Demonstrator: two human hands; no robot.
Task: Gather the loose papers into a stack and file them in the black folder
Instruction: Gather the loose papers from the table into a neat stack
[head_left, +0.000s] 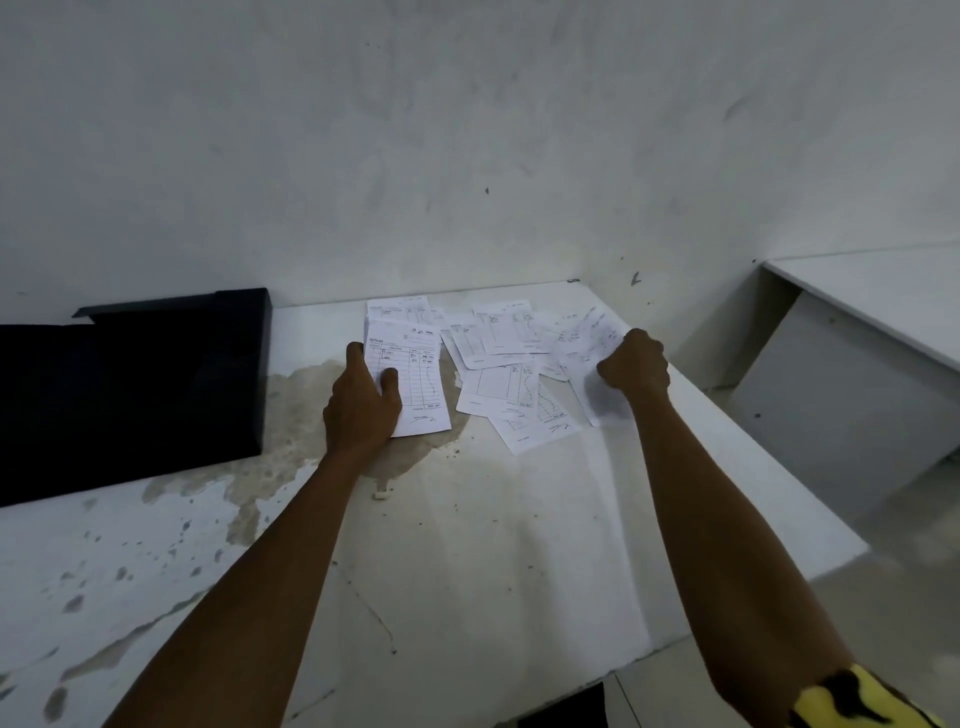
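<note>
Several white printed slips (498, 364) lie scattered and overlapping on the far middle of a worn white table (467, 545). My left hand (363, 400) grips one slip (415, 379) at its left edge, thumb on top. My right hand (636, 366) is closed on another slip (597, 395) at the right end of the scatter, and that slip hangs partly lifted. The black folder (130, 389) lies flat on the table's left side, apart from both hands.
A grey plastered wall (467, 156) rises right behind the table. The tabletop has peeled, stained patches near my left hand. A second white table or shelf (857, 322) stands to the right across a gap. The table's right edge runs close to my right arm.
</note>
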